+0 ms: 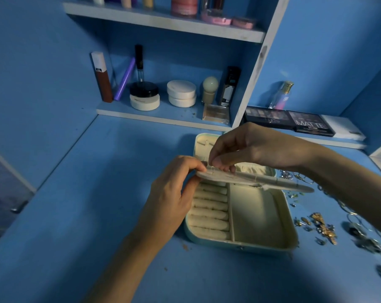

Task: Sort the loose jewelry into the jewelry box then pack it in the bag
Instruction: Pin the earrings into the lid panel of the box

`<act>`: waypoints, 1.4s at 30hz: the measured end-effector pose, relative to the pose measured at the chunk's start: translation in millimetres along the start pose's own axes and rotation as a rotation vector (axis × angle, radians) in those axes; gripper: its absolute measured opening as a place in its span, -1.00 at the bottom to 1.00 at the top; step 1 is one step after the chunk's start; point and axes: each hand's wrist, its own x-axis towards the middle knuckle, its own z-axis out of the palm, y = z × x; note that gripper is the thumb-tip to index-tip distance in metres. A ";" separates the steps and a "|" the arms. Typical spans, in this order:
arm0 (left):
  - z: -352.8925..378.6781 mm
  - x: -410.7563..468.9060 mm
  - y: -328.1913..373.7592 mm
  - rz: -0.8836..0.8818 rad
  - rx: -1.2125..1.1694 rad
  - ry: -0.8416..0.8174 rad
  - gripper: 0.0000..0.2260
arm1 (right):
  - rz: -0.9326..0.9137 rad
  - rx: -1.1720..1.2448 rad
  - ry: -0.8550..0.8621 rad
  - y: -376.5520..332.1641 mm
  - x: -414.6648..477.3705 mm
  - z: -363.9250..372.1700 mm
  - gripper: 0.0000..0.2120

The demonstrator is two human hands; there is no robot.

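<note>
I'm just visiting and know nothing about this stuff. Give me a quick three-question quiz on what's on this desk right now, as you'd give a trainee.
1. True or false: the jewelry box lies open on the desk.
2. Where is the loose jewelry? A) left of the box B) right of the box C) inside the box
3. The left hand holds one end of the box's flap; which hand pinches at it from above?
Key: 1 true; 2 B; 3 the right hand.
</note>
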 end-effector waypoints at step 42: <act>0.3 8.3 4.9 -0.113 -0.074 0.023 -0.84 | -0.009 -0.039 -0.018 1.3 0.5 -8.3 -0.83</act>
